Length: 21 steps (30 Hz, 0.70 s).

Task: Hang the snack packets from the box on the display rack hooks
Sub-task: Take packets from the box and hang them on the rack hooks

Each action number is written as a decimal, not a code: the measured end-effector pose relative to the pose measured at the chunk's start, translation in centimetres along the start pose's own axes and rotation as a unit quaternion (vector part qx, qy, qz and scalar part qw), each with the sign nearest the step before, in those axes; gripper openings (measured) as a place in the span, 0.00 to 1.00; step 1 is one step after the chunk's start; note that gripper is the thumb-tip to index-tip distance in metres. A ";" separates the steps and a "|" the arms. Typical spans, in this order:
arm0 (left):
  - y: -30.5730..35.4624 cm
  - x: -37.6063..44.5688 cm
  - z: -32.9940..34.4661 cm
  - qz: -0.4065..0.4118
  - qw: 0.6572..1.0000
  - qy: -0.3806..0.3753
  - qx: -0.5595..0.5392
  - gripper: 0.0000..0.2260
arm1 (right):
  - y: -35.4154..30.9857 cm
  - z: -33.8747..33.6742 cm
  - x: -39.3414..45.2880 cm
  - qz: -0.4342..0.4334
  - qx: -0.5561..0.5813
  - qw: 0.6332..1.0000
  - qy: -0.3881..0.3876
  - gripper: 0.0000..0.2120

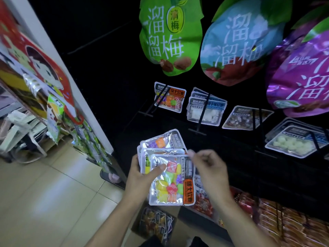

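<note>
A shop: a black display rack (231,157) hung with rows of snack packets (169,99).

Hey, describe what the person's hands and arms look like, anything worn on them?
Both forearms are bare, with no sleeves in view. The left hand and right hand wear no gloves, and no rings, watch or bracelet show on either wrist. Fingernails look short and unpainted, though the right fingertips are blurred.

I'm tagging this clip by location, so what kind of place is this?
Most likely a small shop's snack aisle: big green plum snack bag and small clear candy packets hang on black rack hooks, with a cardboard stock box on the tiled floor.
</note>
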<state>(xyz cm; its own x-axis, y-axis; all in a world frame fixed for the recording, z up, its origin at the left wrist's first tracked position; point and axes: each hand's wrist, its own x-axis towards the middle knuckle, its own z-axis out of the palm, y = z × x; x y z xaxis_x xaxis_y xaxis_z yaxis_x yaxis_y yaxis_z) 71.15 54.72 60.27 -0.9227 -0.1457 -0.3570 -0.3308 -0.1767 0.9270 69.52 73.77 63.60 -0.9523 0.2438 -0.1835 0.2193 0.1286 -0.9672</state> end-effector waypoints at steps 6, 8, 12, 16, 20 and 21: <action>-0.5 0.3 1.2 0.009 1.000 -0.011 -0.007 0.29 | 0.8 -0.1 -4.0 0.042 0.018 0.995 -0.086 0.15; -0.7 0.3 1.4 0.010 1.000 -0.016 -0.011 0.29 | 0.8 -0.3 -3.8 0.058 0.028 0.994 -0.085 0.15; -1.5 0.6 1.5 0.010 1.000 -0.009 -0.010 0.25 | 0.7 -0.9 -3.8 0.076 0.042 0.994 -0.067 0.15; -2.4 0.9 1.3 -0.007 1.000 -0.011 -0.015 0.21 | 1.0 -1.7 -3.4 0.114 0.092 0.989 -0.009 0.11; -3.0 0.8 1.3 -0.019 0.999 -0.016 -0.027 0.26 | 1.8 -2.6 -3.0 0.162 0.158 0.974 0.009 0.12; -3.0 0.7 1.4 -0.018 0.999 -0.017 -0.030 0.27 | 1.9 -2.7 -3.3 0.172 0.173 0.970 -0.002 0.13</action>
<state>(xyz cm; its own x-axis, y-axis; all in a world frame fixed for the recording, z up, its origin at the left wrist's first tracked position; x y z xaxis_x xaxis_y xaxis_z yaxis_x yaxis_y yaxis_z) 71.18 56.46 57.39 -0.9166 -0.1052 -0.3856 -0.3531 -0.2389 0.9046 73.60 75.80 62.83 -0.8362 0.2119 -0.5059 0.4402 -0.2908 -0.8495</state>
